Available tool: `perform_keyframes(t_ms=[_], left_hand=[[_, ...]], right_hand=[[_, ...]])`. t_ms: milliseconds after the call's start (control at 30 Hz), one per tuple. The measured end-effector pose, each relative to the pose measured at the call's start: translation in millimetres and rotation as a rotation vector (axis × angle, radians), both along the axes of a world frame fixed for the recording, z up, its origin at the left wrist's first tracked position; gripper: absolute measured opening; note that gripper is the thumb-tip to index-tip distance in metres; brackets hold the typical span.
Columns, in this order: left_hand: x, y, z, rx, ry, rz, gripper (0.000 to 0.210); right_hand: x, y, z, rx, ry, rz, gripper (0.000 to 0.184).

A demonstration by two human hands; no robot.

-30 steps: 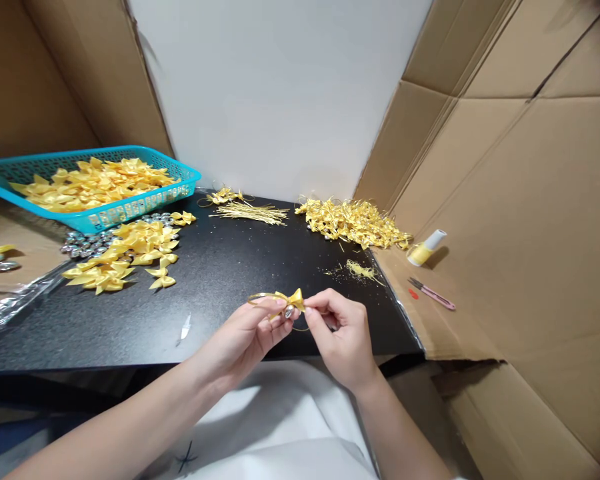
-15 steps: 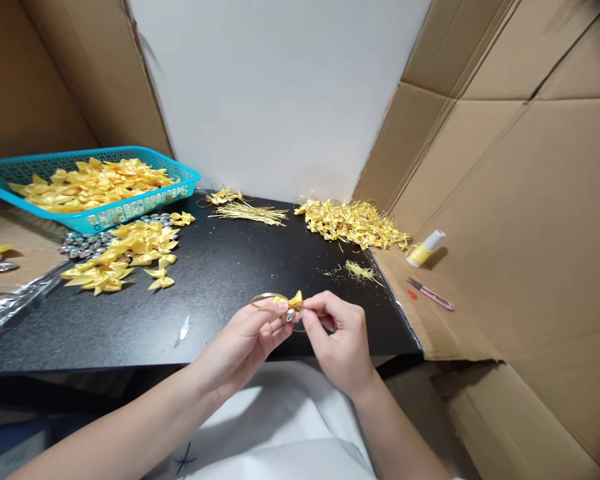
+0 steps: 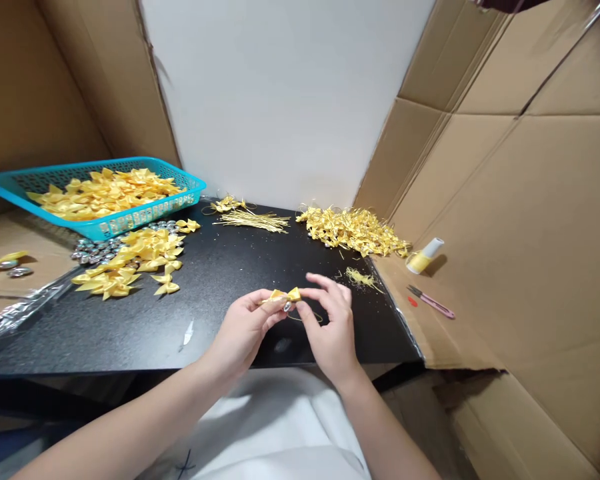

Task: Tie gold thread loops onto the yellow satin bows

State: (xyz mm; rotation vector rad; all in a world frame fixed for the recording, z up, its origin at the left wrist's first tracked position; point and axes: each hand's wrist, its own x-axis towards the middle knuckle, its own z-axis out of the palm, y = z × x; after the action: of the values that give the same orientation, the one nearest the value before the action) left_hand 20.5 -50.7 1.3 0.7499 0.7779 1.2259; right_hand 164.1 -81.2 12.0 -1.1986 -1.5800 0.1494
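Note:
My left hand (image 3: 245, 327) is closed on a small yellow ribbon bow (image 3: 293, 294), pinching it between thumb and fingers above the table's front edge. A shiny silver bead (image 3: 287, 307) hangs at the bow's middle, next to my left thumb. From the right, the index finger and thumb of my right hand (image 3: 330, 327) meet the bow's right end, while the other fingers are raised and spread. Below the bow a thin gold cord (image 3: 305, 319) curves in a loop. Part of the bow is covered by my left fingers.
At left a blue basket (image 3: 100, 230) holds yellow bows; loose bows (image 3: 153, 248) and silver beads (image 3: 93, 252) lie before it. Behind are gold cords (image 3: 255, 221) and a pile of beaded bows (image 3: 355, 230). At right lie cord scraps (image 3: 361, 277), a thread spool (image 3: 425, 256) and pink-handled snips (image 3: 433, 303).
My right hand's fingers have spread and lifted from a tighter pinch. The bow has turned a little, and the gold loop above my left hand no longer shows. The view has shifted slightly.

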Motion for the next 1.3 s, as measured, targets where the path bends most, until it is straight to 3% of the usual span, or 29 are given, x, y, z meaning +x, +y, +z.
perform_keyframes(t_ms=[167,400,633,733,867,1100,1233,1300], left_hand=[[-1.3,8.7,-6.6,0.135,0.146,0.126,0.021],[-0.2,1.8,-1.5,0.351,0.244,0.12,0.013],[1.6,8.6,-9.6,0.252,0.217,0.087,0.018],[2.5,11.9,-12.2,0.174,0.191,0.071,0.023],[2.5,15.9,-11.7,0.056,0.109,0.065,0.029],[2.3,17.9,-7.7,-0.056,0.031,0.063,0.032],[2.4,18.6,-7.4,-0.113,0.019,0.053,0.03],[2.5,19.2,-8.8,-0.12,0.027,0.043,0.029]], right_hand=[[-14.0,-4.1,-5.5,0.233,-0.145,-0.121,0.012],[-21.1,9.4,-10.1,0.18,-0.168,-0.169,0.013],[-21.4,18.3,-16.9,0.186,-0.16,-0.144,0.015],[-22.6,15.9,-18.0,0.182,-0.017,-0.076,0.014],[-17.4,2.7,-10.2,0.21,0.267,0.208,0.017],[10.8,-31.7,26.0,0.11,0.7,0.589,0.013],[44.4,-41.4,49.7,0.17,0.889,0.622,0.003],[59.6,-39.0,55.0,0.212,0.947,0.551,0.012]])
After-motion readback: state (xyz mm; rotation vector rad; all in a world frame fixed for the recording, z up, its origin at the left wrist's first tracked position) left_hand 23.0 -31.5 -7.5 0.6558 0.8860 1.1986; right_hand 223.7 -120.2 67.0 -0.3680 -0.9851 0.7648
